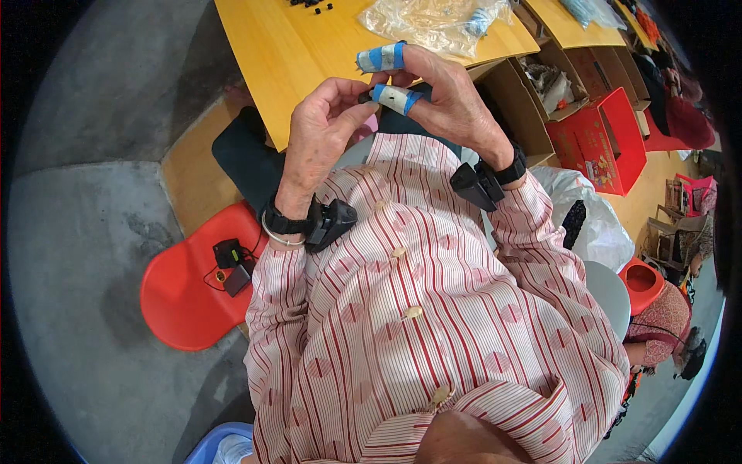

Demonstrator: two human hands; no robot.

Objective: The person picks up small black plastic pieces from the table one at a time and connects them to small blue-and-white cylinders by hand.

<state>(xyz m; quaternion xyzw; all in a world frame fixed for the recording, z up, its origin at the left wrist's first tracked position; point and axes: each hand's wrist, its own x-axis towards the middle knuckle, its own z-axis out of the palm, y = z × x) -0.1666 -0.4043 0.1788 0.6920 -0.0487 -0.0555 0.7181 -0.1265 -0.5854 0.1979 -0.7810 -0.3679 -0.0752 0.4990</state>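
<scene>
My left hand (321, 127) and my right hand (437, 97) meet in front of my chest, just before the edge of a yellow wooden table (294, 54). Together they pinch a small black part (365, 97) between the fingertips. Two fingers of my right hand are wrapped in white and blue tape (382, 56). Each wrist carries a black band with a small black device. My striped pink shirt fills the lower middle of the view.
A clear plastic bag (429, 23) with small pieces lies on the table, with several black parts (309, 4) at its far edge. A red chair (189, 286) holding black electronics stands at my left. Cardboard boxes and a red box (599, 143) stand at the right, beside another person (665, 325).
</scene>
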